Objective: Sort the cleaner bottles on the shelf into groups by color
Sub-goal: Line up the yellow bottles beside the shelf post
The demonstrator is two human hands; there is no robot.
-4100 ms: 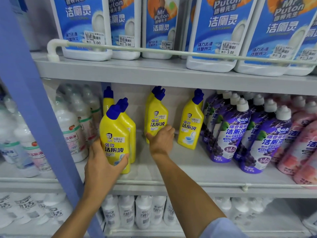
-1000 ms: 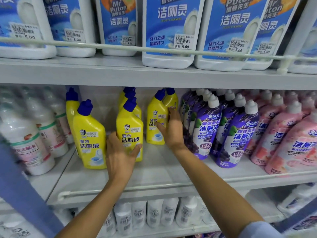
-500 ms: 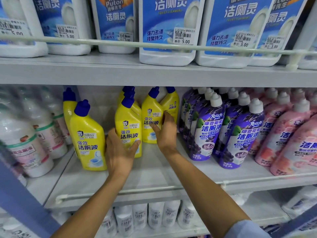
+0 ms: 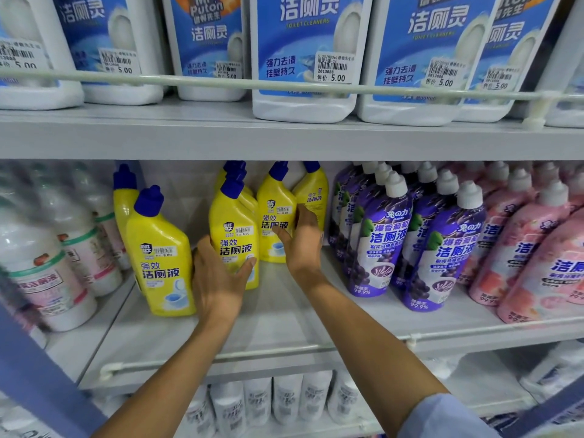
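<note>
Fingers point(image 4: 202, 249) of our left hand point(image 4: 218, 279) curl round a yellow bottle point(image 4: 235, 222); right hand point(image 4: 301, 248) clamps the next bottle point(image 4: 275, 213), purples point(image 4: 379, 245) just right. Looks like we're bunching yellows: next, slide both left, upright.

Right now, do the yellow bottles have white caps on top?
No, each yellow bottle has a dark blue cap; the white caps are on the purple bottles.

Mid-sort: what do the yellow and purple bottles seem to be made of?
Yellow bottles: opaque coloured plastic, semi-gloss, soft highlights, stick-on labels. Purple bottles: probably plastic under a glossy printed sleeve covering the whole body; ribbed white caps look like hard plastic.
</note>
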